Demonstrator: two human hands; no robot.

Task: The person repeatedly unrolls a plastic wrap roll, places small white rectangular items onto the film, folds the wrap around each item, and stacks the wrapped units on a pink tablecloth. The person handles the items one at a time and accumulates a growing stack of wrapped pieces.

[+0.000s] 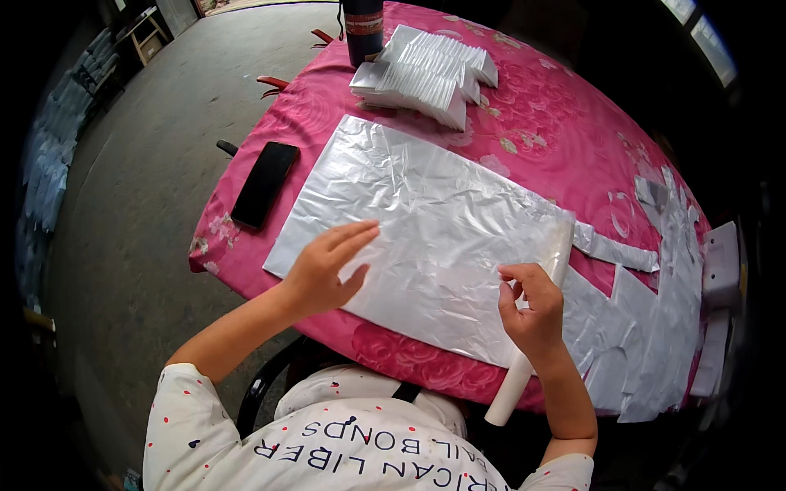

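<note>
A wide stack of thin, shiny whitish plastic sheets [401,196] lies flat and slightly wrinkled in front of me. Over its left part my left hand [327,266] hovers, fingers stretched out and thumb apart, holding nothing. My right hand [534,315] is at the right side of the sheets, its fingers curled in toward the thumb; whether anything thin is pinched there is hidden. Just beside and partly under that hand runs a long pale roll of film [509,389], lying across the sheets with its near end sticking out past the table edge.
A pink flowered cloth [540,106] covers the table. A black phone [265,184] lies at left. Folded white plastic packets [426,74] are piled at the back beside a dark flask [363,29]. Loose plastic pieces [675,286] and white boxes [720,266] are at right.
</note>
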